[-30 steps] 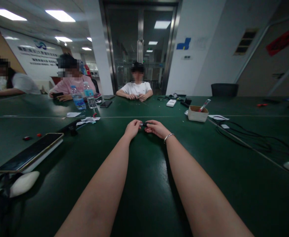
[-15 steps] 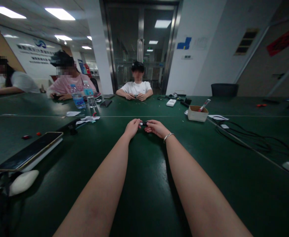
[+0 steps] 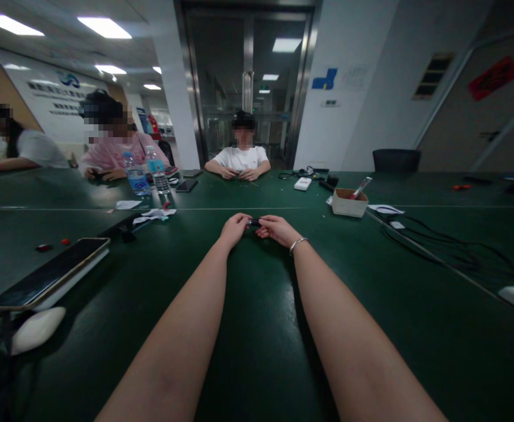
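Note:
Both arms reach out over the dark green table [image 3: 257,305]. Between my hands is a small black object [image 3: 255,223] with a shiny part at its left end, too small to name. My left hand [image 3: 235,230] pinches the shiny end. Closed on the black end is my right hand [image 3: 278,230], with a silver bracelet [image 3: 298,245] at its wrist. The object lies roughly level, just above or on the tabletop; I cannot tell which.
At left lie a phone on a white box [image 3: 54,272], a white rounded object [image 3: 37,330] and papers [image 3: 153,215]. Two bottles [image 3: 137,176] stand beyond. At right are an open box [image 3: 350,205] and black cables [image 3: 441,234]. Three people sit across the table.
The view has shifted slightly. Less of the shiny end shows between my fingers, while both hands keep their hold on the small black object.

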`<act>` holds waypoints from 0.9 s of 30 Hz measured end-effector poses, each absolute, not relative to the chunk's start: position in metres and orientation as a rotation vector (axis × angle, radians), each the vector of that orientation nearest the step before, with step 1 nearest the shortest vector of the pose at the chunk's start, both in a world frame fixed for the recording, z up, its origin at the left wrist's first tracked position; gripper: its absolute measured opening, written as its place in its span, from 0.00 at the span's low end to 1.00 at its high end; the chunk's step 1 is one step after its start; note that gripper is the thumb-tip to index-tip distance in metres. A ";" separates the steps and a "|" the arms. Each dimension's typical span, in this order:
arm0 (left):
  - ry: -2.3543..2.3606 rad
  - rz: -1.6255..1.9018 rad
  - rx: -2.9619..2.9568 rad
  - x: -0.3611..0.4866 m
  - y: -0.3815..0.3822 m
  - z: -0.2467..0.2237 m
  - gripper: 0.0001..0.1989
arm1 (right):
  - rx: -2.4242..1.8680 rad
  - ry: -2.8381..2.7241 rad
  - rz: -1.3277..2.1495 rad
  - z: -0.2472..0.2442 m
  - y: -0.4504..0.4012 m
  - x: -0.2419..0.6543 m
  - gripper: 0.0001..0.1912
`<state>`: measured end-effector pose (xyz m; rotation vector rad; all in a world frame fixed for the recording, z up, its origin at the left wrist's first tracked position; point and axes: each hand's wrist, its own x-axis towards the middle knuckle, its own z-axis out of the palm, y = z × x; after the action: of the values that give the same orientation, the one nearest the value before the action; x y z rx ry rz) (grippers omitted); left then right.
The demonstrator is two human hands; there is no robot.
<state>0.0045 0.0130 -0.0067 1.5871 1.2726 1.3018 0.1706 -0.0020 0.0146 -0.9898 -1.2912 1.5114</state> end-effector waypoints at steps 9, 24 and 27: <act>1.212 1.277 1.456 0.006 0.011 -0.002 0.09 | -0.958 -1.295 1.526 0.015 -0.001 0.172 0.09; 1.193 1.320 1.473 0.006 0.008 0.001 0.09 | -0.949 -1.256 1.543 0.012 0.002 0.173 0.09; 1.209 1.338 1.466 0.005 0.006 0.003 0.11 | -0.967 -1.251 1.537 0.013 0.002 0.173 0.10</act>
<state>0.0049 0.0059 0.0035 1.4660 1.2094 1.3376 0.1725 0.0019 0.0125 -0.9673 -1.2513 1.5374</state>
